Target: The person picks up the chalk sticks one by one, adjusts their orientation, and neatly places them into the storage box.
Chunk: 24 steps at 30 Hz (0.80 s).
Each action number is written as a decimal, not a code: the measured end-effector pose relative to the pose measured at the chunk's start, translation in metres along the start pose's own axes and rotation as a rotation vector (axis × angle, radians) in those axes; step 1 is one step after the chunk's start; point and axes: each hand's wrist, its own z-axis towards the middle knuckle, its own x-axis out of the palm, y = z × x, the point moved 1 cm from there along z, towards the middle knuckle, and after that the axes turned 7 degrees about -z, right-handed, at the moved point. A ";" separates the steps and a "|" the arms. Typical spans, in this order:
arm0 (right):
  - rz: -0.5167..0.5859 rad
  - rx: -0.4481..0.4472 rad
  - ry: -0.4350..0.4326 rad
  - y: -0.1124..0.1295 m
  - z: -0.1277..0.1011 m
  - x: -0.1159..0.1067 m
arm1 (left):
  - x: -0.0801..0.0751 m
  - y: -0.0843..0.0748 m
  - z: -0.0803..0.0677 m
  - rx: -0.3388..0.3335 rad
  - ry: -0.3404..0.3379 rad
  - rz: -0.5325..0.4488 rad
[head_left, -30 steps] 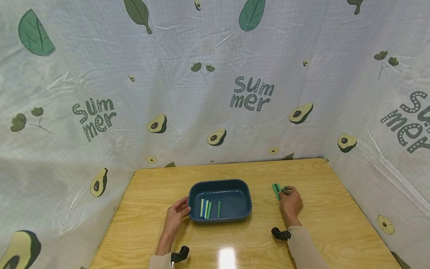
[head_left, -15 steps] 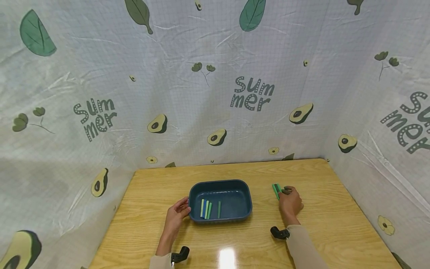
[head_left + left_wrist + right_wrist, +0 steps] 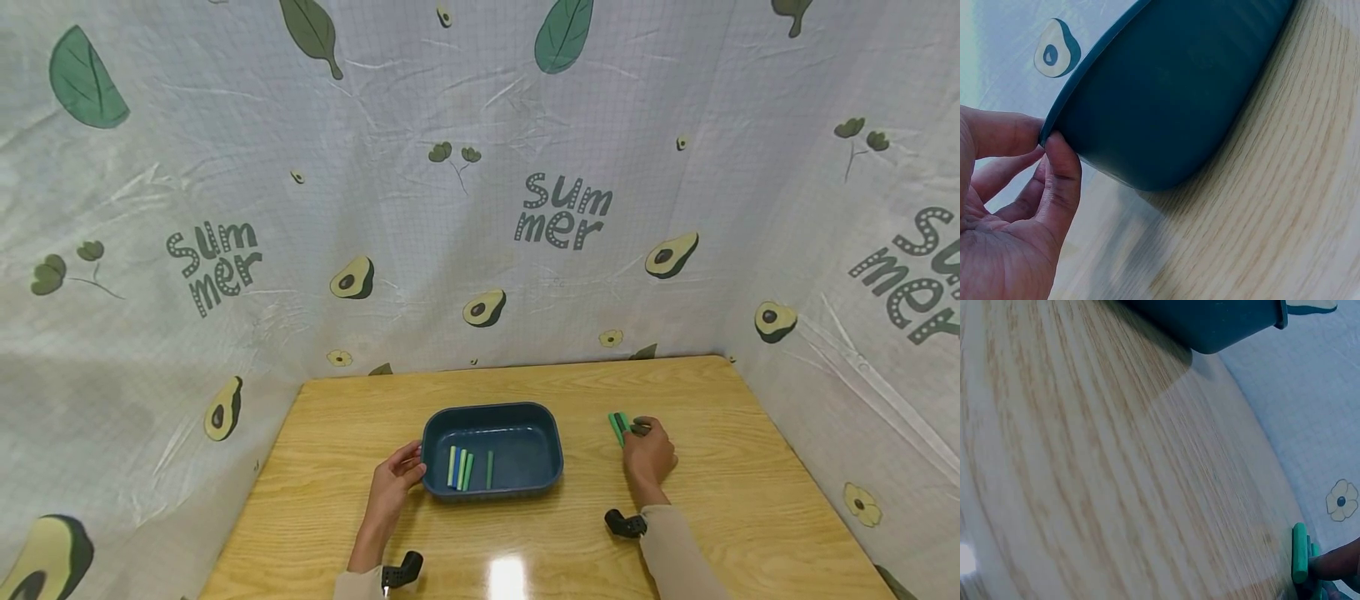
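A dark blue oblong basin stands mid-table, with several chalk-like sticks in its left half, green, pale yellow-green and blue, and one dark green stick lying apart. My left hand pinches the basin's left rim between thumb and finger, plain in the left wrist view. To the right of the basin, my right hand has its fingers curled at a small bunch of green sticks, some dark. A digit meets a green stick in the right wrist view; the hand partly hides the bunch.
The light wooden table ends at a white patterned curtain, which hangs behind it and on both sides. Black wrist cameras are strapped to both forearms. A bright reflection lies on the table's front middle.
The head view has tilted very slightly. Both hands, the basin and the sticks in it keep their places; the green bunch at the right hand barely shifts.
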 end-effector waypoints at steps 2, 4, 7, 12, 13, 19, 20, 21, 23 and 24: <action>0.001 -0.001 0.000 0.000 0.000 0.000 | 0.000 0.001 0.000 0.003 0.002 0.004; 0.004 -0.006 -0.001 -0.001 0.000 0.001 | 0.000 0.001 0.001 -0.002 0.001 0.002; 0.012 -0.016 -0.007 -0.002 -0.002 0.001 | 0.000 0.001 0.001 -0.002 0.008 0.006; 0.053 -0.020 -0.008 -0.003 -0.003 -0.001 | 0.001 0.000 0.000 -0.005 0.009 0.006; 0.062 -0.021 -0.005 -0.003 -0.003 -0.002 | 0.001 0.000 0.000 -0.005 0.008 0.007; 0.144 -0.034 0.013 -0.002 -0.006 -0.014 | 0.001 0.000 -0.001 -0.005 0.009 0.013; 0.156 -0.037 0.015 -0.001 -0.006 -0.016 | 0.001 0.000 -0.001 -0.006 0.009 0.010; 0.168 -0.041 0.015 0.000 -0.006 -0.019 | 0.000 -0.001 -0.001 -0.007 0.009 0.007; 0.180 -0.050 0.012 0.001 -0.006 -0.024 | 0.000 -0.001 -0.001 -0.008 0.011 0.001; 0.181 -0.056 0.013 0.002 -0.005 -0.026 | 0.000 -0.001 -0.001 -0.008 0.012 -0.004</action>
